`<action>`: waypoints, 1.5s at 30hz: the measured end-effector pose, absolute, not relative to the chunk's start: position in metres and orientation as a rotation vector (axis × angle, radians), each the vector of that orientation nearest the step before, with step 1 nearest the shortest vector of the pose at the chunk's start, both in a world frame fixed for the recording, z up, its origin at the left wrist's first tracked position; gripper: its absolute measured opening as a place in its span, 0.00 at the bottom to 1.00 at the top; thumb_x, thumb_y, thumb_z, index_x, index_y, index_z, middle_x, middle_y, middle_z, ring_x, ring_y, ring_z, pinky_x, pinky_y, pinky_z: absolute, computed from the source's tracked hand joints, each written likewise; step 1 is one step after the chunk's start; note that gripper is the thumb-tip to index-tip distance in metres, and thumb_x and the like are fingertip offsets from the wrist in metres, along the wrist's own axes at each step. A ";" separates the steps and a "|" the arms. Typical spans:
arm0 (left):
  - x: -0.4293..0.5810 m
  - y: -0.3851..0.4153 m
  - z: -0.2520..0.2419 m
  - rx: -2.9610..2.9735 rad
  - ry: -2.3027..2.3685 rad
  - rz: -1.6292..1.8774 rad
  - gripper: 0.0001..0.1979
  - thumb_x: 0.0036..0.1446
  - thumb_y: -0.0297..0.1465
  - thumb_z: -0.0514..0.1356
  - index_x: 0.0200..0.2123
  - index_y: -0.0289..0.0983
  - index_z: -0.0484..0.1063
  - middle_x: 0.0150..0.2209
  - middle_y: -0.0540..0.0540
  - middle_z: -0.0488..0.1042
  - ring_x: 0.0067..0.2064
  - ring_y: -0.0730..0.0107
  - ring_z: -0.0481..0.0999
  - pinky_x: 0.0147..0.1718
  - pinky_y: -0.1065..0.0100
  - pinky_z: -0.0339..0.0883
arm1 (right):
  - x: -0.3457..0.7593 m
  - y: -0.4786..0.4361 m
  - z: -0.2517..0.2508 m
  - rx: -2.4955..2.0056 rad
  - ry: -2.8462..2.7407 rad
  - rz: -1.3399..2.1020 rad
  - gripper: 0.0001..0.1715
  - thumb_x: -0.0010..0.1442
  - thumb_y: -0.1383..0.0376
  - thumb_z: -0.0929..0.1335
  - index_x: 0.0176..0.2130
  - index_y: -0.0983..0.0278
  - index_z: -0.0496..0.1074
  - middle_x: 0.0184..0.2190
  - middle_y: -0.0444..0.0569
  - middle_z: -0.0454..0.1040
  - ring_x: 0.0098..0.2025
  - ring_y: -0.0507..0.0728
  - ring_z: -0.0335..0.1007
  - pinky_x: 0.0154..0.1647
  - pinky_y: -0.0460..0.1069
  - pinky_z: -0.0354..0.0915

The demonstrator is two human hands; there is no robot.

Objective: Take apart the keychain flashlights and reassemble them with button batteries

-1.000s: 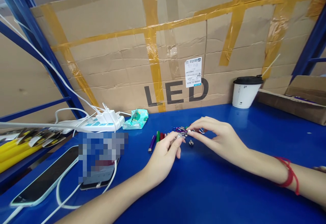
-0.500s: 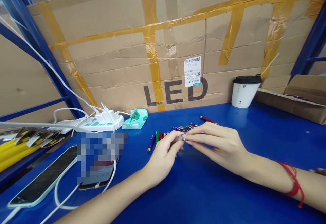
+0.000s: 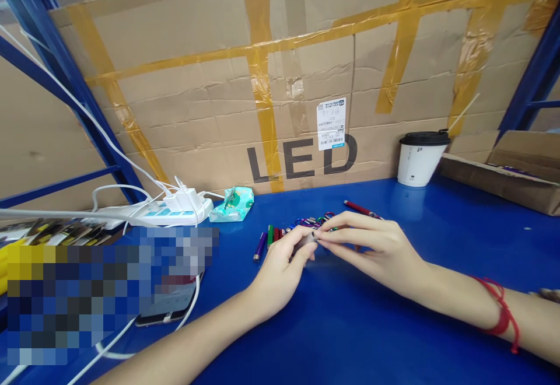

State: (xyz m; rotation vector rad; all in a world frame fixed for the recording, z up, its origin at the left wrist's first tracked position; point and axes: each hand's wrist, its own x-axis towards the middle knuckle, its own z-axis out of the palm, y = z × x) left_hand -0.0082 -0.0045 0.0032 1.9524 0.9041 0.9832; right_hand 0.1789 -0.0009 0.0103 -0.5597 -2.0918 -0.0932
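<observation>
My left hand (image 3: 277, 277) is closed around a small grey cylinder (image 3: 305, 239), whose dark open-looking end points right, between thumb and forefinger. At that end my right hand (image 3: 382, 251) has its fingertips pinched together; whatever is between them is too small to make out. Just behind my hands lie short metal tubes, among them a purple tube (image 3: 260, 247), a green tube (image 3: 270, 234) and a red tube (image 3: 276, 234). Coloured clips (image 3: 306, 221) are bunched beside them, partly hidden by my fingers. A slim red tube (image 3: 359, 207) rests beyond my right hand.
A white cup (image 3: 420, 162) with black lid and straw stands at the back right, near an open cardboard box (image 3: 525, 184). To the left are a power strip (image 3: 184, 213), a turquoise packet (image 3: 231, 204), a phone (image 3: 168, 309) and loose white cables. A large carton (image 3: 210, 116) walls the back.
My hands stay nearly in place. The right fingertips have shifted slightly at the cylinder's end, and its dark end shows more clearly now.
</observation>
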 end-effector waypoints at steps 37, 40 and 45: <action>-0.008 0.003 0.002 1.608 1.015 1.347 0.14 0.62 0.42 0.49 0.35 0.37 0.63 0.25 0.53 0.61 0.24 0.76 0.58 0.22 0.75 0.54 | 0.169 0.002 0.002 -0.985 -2.624 0.151 0.30 0.60 0.46 0.62 0.58 0.55 0.61 0.62 0.52 0.48 0.63 0.67 0.38 0.59 0.69 0.44; -0.008 0.002 0.001 1.664 1.007 1.335 0.14 0.63 0.41 0.48 0.34 0.37 0.63 0.25 0.53 0.61 0.24 0.76 0.58 0.23 0.74 0.54 | 0.170 0.002 0.003 -0.965 -2.592 0.106 0.24 0.62 0.50 0.63 0.54 0.55 0.65 0.61 0.52 0.51 0.62 0.66 0.42 0.58 0.68 0.47; -0.008 0.001 -0.001 1.704 1.018 1.277 0.12 0.63 0.39 0.48 0.35 0.37 0.63 0.25 0.53 0.61 0.25 0.76 0.59 0.24 0.74 0.53 | 0.172 0.005 0.006 -0.921 -2.567 -0.016 0.16 0.64 0.59 0.62 0.50 0.56 0.70 0.57 0.51 0.59 0.60 0.64 0.48 0.56 0.63 0.52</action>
